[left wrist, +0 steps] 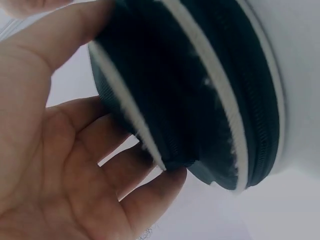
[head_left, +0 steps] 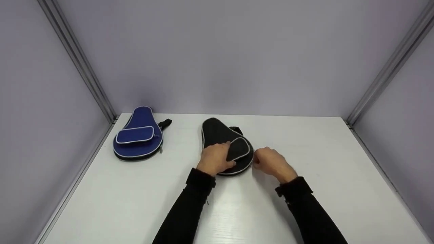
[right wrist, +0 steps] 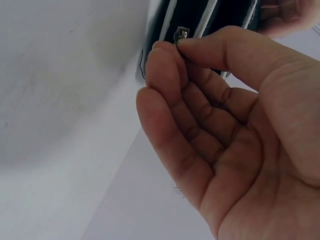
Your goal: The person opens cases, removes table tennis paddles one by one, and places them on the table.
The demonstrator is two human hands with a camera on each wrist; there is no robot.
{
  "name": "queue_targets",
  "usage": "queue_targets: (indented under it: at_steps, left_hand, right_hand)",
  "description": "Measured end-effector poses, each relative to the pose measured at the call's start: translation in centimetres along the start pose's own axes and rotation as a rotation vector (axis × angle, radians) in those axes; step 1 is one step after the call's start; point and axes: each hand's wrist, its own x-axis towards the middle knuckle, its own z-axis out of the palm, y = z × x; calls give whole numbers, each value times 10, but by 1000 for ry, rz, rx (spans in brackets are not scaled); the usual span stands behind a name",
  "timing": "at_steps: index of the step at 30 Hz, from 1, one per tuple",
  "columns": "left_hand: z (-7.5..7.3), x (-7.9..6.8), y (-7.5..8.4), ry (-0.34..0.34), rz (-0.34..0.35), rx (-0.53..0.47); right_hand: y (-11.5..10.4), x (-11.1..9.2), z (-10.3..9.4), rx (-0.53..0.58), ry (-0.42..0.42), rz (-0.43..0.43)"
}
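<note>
A black paddle-shaped case (head_left: 217, 133) with white piping lies on the white table, its front pocket (head_left: 240, 149) facing up. My left hand (head_left: 215, 159) lies over the case's lower left part and grips the pocket. In the left wrist view, its thumb is at one side of the pocket and its fingers (left wrist: 152, 192) curl at the other. At the case's right edge, my right hand (head_left: 273, 163) pinches a small metal zipper pull (right wrist: 182, 34) between thumb and forefinger. The remaining fingers of that hand are curled in.
To the left lies a blue paddle-shaped case (head_left: 140, 117) with a front pocket and a black strap (head_left: 165, 123). Another dark strap (head_left: 236, 129) shows behind the black case. Pale panels and metal rails (head_left: 379, 61) border the white table (head_left: 325, 152) at the back and sides.
</note>
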Motion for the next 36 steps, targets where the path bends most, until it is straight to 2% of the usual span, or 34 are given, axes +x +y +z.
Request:
queue_targets:
  at_steps: [2,11,15,19,22,26,31,36]
  left_hand:
    - [-8,-7,5,7,8,-3]
    - [-17,-14,14,-11,55,10]
    - [-17,-20,17,-47,106,-25]
    - [-19,-25,16,-74,191,-46]
    - [-21,-25,8,-115,253,-87]
    - [-25,-22,-12,-196,294,-131]
    - [-27,-17,-39,-259,331,-57]
    - [-22,-13,-56,-318,344,-6]
  right_hand:
    - [3,1,1,-2,13,7]
    - [18,3,1,-21,92,49]
    - [24,2,-1,-29,92,67]
    - [28,3,-4,-38,94,74]
    - [31,5,-7,-45,104,76]
    - [34,8,-9,-40,93,71]
    - [37,7,-10,-25,75,67]
    - [39,3,-10,-24,46,46]
